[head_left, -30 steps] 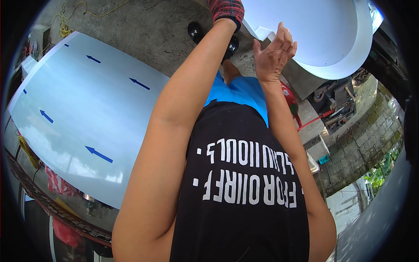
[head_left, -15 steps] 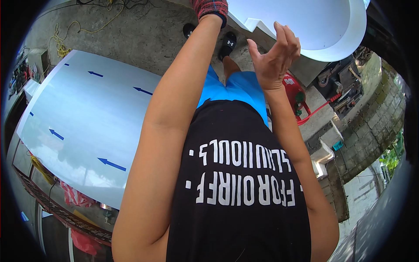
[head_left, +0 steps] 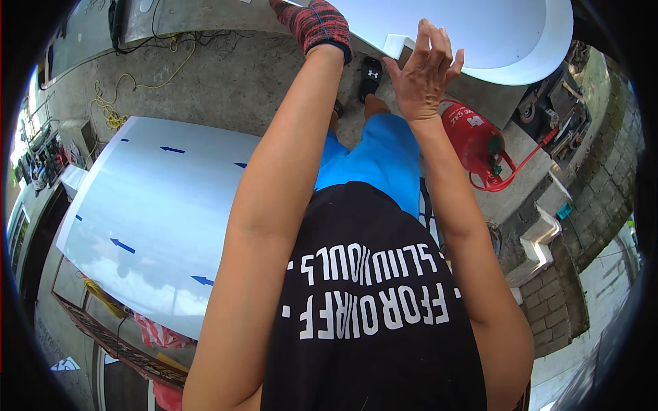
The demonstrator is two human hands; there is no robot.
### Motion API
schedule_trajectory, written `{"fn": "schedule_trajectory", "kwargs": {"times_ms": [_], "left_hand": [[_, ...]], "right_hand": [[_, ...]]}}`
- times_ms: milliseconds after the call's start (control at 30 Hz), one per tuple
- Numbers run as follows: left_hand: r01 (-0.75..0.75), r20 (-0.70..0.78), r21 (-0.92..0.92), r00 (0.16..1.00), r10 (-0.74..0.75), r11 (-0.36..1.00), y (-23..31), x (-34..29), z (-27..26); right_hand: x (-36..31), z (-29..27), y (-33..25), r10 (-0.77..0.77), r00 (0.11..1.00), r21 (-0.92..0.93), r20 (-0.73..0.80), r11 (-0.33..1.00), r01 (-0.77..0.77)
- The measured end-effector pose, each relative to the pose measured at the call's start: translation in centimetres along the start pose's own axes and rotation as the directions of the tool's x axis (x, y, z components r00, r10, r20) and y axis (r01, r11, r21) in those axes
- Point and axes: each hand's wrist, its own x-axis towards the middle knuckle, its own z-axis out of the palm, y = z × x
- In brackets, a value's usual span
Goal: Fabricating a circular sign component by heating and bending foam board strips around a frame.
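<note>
My left hand [head_left: 321, 29] wears a red and black knit glove and is closed at the edge of a large white curved panel [head_left: 439, 17] at the top. Its fingertips are partly cut off by the frame. My right hand [head_left: 425, 75] is bare, raised beside the panel's notched corner, with its fingers apart and bent. Nothing is held in it, and I cannot tell whether its fingertips touch the panel.
A pale panel with blue arrow marks [head_left: 157, 198] lies at the left. A red gas cylinder [head_left: 473, 133] with a hose is at the right, near a black metal stand [head_left: 548, 109]. Yellow cord [head_left: 113, 116] lies on the concrete floor [head_left: 212, 82].
The floor, arrow-marked panel and cylinder have shifted down and right in view. The white panel has stayed near my hands, uncovering more of the cylinder. More of my left glove shows.
</note>
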Motion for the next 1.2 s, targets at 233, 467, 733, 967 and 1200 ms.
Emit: {"fn": "schedule_trajectory", "kwargs": {"times_ms": [233, 467, 733, 967, 1200], "left_hand": [[0.168, 0.067, -0.826, 0.977, -0.202, 0.538, -1.3, -1.8, -3.2], [0.224, 0.079, -0.890, 0.934, -0.349, 0.398, -2.7, -2.2, -1.3], [-0.063, -0.186, -0.936, 0.925, -0.333, 0.347, -2.9, -2.9, 0.5], [0.246, -0.035, -0.608, 0.942, -0.334, 0.755, -2.7, -1.3, -1.5], [0.219, 0.078, -0.622, 0.973, -0.218, 0.752, -3.8, -1.8, -2.2]], "right_hand": [[-0.1, 2.1, -0.3, 0.009, 0.983, -0.013, -0.185, 1.000, -0.011], [1.0, 1.7, -2.7, 0.009, 0.967, -0.189, -0.254, 0.980, -0.059], [0.8, 0.3, -3.3, 0.093, 0.977, -0.089, -0.191, 0.990, -0.112], [1.1, 1.3, -3.5, 0.273, 0.912, 0.585, -0.306, 0.810, -0.046], [1.2, -0.2, -3.7, 0.174, 0.970, 0.344, -0.172, 0.933, -0.106]]}}
